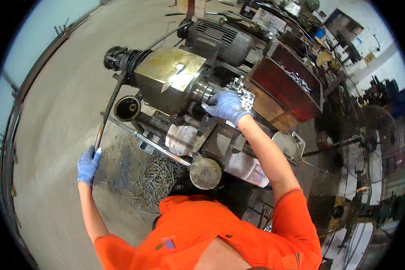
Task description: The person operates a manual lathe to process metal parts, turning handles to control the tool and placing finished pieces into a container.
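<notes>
My left hand, in a blue and white glove, is closed around the lower end of a long dark lever. The lever runs up past the headstock of a lathe-like machine, whose flat brassy top shines. My right hand, gloved the same way, is at the front of the round metal chuck. Its thumb points toward the machine and its fingers curl over on the far side. Whatever is between those fingers is hidden. Beside that wrist is a plate covered in small shiny pieces.
A ribbed electric motor stands behind the headstock. To the right, a dark red bin holds small metal parts. A bright rod and a round disc are close to my body. Metal shavings litter the floor. A fan is farther right.
</notes>
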### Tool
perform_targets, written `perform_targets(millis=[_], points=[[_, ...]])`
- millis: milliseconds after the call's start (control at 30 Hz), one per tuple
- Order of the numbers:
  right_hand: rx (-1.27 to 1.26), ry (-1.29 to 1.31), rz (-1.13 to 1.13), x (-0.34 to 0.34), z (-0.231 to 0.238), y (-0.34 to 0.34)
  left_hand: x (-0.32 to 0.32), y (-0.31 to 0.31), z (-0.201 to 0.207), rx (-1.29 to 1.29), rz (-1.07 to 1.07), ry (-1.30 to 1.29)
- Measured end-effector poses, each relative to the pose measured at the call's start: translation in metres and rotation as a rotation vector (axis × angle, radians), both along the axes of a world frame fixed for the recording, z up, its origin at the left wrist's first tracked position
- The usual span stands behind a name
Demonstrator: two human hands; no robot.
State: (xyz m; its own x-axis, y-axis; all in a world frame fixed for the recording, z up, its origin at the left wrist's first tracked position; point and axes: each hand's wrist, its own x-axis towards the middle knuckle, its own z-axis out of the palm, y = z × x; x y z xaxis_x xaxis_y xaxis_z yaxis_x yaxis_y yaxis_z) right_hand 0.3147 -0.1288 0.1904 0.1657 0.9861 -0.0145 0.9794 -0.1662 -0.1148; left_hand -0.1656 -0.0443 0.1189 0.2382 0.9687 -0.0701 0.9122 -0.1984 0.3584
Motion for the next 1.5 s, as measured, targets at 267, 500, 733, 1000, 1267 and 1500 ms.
perform_targets(millis=[267,500,733,1000,1267,1500], points=[[-0.075,0.046,0.028,0.006,-0.001,0.007,-0.020,-0.032,0.011,-0.005,0.064,0.237],[-0.018,0.071,0.101,-0.005,0.007,0.019,-0.034,-0.044,-0.016,0.028,0.188,0.199],[-0.054,0.046,-0.070,-0.008,0.000,0.019,-0.105,0.066,-0.040,0.518,-0.063,0.572],[-0.018,0.052,-0.021,-0.019,0.015,0.017,-0.134,0.139,-0.042,0.540,-0.013,0.635],[0.450,0.069,0.007,0.002,0.029,-0.037,0.020,0.077,-0.097,0.556,0.185,-0.796],[0.532,0.029,-0.305,0.059,0.029,-0.175,0.148,0.028,-0.226,-0.101,-0.333,0.211]])
